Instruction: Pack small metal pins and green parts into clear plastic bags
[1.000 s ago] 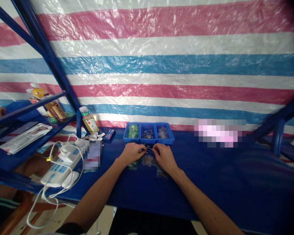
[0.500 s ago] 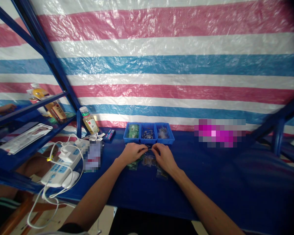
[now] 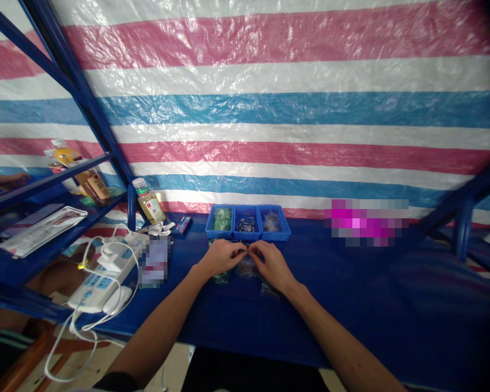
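Observation:
My left hand [image 3: 224, 256] and my right hand [image 3: 269, 261] meet fingertip to fingertip just in front of three joined blue bins. Both are pinched closed; whatever lies between the fingertips is too small to make out. Green packets fill the left bin [image 3: 208, 234], short dark and silvery metal pieces the middle bin [image 3: 246, 236], and clear small bags the right bin [image 3: 286, 233]. Under and between my hands lie small clear bags with brownish contents [image 3: 247, 268]. Green packets [image 3: 220, 277] show below my left hand, and another clear packet [image 3: 269, 291] lies below my right wrist.
On the left of the blue table [image 3: 245, 326] are a white power strip [image 3: 93, 286] with looping cables, a blurred-out flat item [image 3: 154, 261], a drink bottle [image 3: 150, 204] and a small blue box [image 3: 183, 226]. Another person's hand [image 3: 8, 182] shows beyond the blue frame [image 3: 81, 92].
My right hand has moved slightly left, bringing its fingertips up against those of my left hand. The gap between them has closed. The bins have not moved.

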